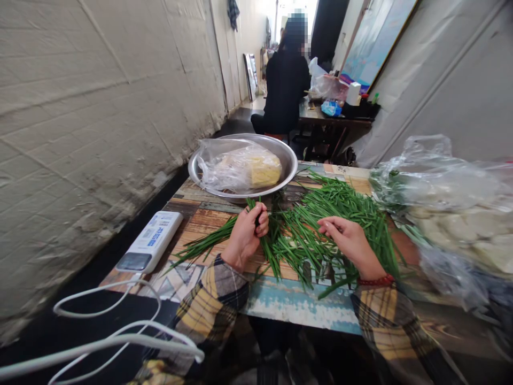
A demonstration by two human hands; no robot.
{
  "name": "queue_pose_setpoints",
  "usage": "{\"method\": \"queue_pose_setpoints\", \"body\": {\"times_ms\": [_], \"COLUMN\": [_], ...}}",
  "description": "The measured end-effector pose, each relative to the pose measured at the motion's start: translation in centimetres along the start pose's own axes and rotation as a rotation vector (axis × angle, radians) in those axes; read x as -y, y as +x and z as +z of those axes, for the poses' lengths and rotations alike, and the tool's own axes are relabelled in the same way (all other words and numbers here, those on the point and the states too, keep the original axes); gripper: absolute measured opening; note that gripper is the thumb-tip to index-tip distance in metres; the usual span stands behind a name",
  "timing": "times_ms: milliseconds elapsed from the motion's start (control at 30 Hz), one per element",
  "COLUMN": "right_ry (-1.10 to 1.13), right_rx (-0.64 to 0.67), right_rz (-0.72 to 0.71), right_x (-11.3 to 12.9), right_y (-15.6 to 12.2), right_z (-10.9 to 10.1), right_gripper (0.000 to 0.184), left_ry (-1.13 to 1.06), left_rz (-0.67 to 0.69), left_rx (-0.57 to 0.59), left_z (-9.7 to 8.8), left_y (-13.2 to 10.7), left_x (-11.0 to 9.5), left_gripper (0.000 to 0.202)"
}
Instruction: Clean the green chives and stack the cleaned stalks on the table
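Observation:
A small bunch of green chives (269,251) passes through my left hand (250,230), whose fingers are wrapped round it. Stalk ends poke out above the fist and the rest hangs down toward the table. My right hand (347,239) is above the big loose heap of chives (340,206), thumb and fingers pinched together. Whatever sits in that pinch, if anything, is too small to tell. Left of my left hand lies a separate row of chives (212,238) on the wood-patterned table (296,306).
A metal basin (290,170) with a plastic-bagged yellowish food (262,167) stands behind my hands. Clear bags of pale slices (473,230) crowd the right. A white power bank (154,238) with a looped cable (108,286) lies left. A person in black (286,88) sits at a farther table.

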State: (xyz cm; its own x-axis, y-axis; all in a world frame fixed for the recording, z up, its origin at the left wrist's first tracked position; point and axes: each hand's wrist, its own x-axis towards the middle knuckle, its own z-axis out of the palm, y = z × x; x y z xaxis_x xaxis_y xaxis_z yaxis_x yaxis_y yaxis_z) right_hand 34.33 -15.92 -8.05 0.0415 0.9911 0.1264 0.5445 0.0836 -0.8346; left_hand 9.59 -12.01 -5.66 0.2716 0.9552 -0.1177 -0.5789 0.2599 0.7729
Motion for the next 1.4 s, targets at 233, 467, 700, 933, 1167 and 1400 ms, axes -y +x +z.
{"method": "queue_pose_setpoints", "body": {"times_ms": [233,467,700,933,1167,1400], "right_ry": [-0.070,-0.555,-0.435,-0.433,-0.490,0.151], "right_rx": [0.081,0.088,0.016,0.042,0.034,0.042], "right_rz": [-0.082,-0.251,-0.175,-0.241,-0.242,0.009], "right_x": [1.0,2.9,1.5,2.2,2.4,1.6], "right_y": [-0.4,-1.7,-0.9,-1.0,-0.6,0.4], "right_z": [0.8,3.0,3.1,3.9,5.0,3.3], "right_gripper": [0.024,0.019,0.019,0.019,0.013,0.026], "left_ry": [-0.003,0.003,0.002,0.015,0.011,0.006], "left_rz": [-0.001,-0.008,-0.004,-0.010,-0.010,-0.015], "left_rx": [-0.003,-0.009,-0.025,-0.016,-0.023,-0.004], "left_z": [0.1,0.1,0.2,0.1,0.1,-0.1], "left_y": [-0.1,-0.1,-0.2,-0.1,-0.1,0.0], "left_x": [-0.1,-0.1,0.0,0.1,0.1,0.2], "left_gripper": [0.023,0.024,0.024,0.024,0.025,0.026]}}
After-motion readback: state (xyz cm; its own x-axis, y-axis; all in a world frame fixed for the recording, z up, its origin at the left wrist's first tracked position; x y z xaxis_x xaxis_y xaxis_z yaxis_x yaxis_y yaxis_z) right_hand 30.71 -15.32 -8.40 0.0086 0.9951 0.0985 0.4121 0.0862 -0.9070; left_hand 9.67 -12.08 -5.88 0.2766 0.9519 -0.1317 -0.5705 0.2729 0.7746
